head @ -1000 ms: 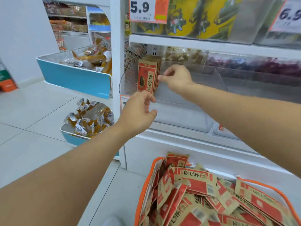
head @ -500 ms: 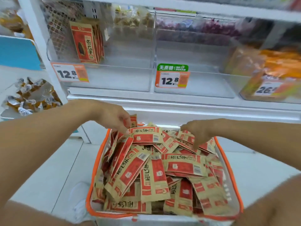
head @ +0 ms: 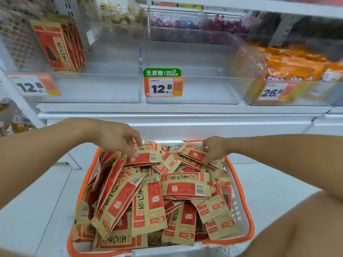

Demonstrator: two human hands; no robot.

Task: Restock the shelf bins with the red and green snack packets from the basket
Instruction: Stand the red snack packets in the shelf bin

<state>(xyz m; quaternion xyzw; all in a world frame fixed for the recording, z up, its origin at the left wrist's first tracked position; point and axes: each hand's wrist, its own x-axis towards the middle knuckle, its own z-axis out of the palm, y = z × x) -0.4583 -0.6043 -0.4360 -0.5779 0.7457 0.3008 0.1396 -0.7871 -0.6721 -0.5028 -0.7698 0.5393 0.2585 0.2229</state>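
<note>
My left hand (head: 118, 140) pinches a red packet (head: 146, 154) at the far end of the orange basket (head: 246, 216); my right hand (head: 213, 149) curls onto another packet (head: 193, 154) there. I'm picking up stock; next I judge each handful must lift to the left bin (head: 104, 89), where a few packets (head: 57, 47) stand. The middle bin (head: 196, 89) holds none. No green packets show; dozens of red remain.

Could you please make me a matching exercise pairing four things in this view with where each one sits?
Things:
1. upright red packets
2. green no-sugar tag
3. orange packets
4. basket

Places:
A. right-hand bin
B. front of the middle bin
C. on the floor below the shelf
D. left-hand bin

Pairs: 1-D, 2-B, 3-A, 4-C
</note>
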